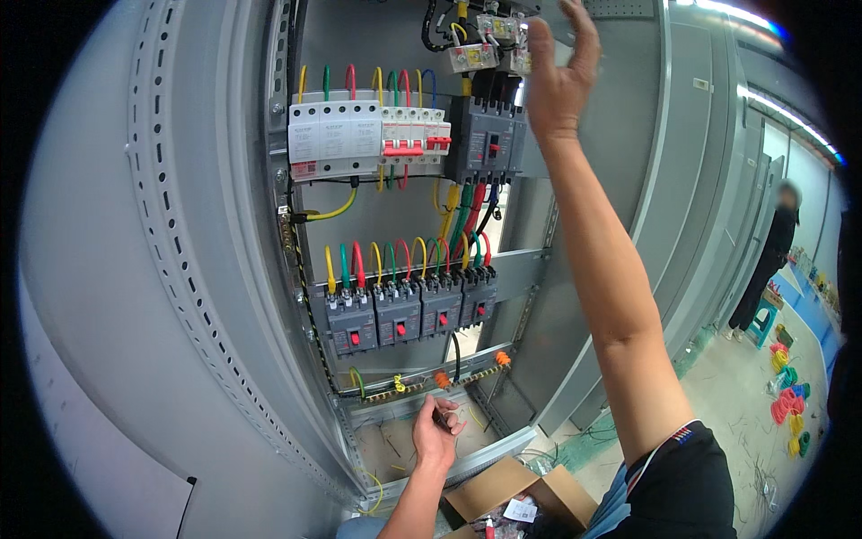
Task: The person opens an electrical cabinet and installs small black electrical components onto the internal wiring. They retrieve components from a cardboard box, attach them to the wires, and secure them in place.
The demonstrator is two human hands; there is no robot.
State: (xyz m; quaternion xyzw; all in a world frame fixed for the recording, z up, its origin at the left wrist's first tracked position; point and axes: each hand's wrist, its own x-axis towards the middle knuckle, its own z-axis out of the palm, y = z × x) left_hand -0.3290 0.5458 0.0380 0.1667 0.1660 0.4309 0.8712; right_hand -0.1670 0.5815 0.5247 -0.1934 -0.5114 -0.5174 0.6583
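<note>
My left hand (435, 437) is low in the cabinet, just below the bottom busbar (471, 375). Its fingers close round a slim black object (440, 418), mostly hidden by the hand. Raised high on the right, my right hand (564, 85) has its thumb and fingers apart, with nothing seen between them. It is beside the clear-covered terminal blocks (473, 57) and above the large grey circuit breaker (489, 139). Several smaller grey breakers (398, 314) with red toggles sit in a row lower down, wired in yellow, green and red.
White modular devices (335, 136) and red-toggle miniature breakers (415, 135) fill the upper rail. Orange insulators (442, 379) stand along the busbar. An open cardboard box (492, 488) lies below. Coloured wire coils (790, 404) are on the floor at right, near a standing person (774, 251).
</note>
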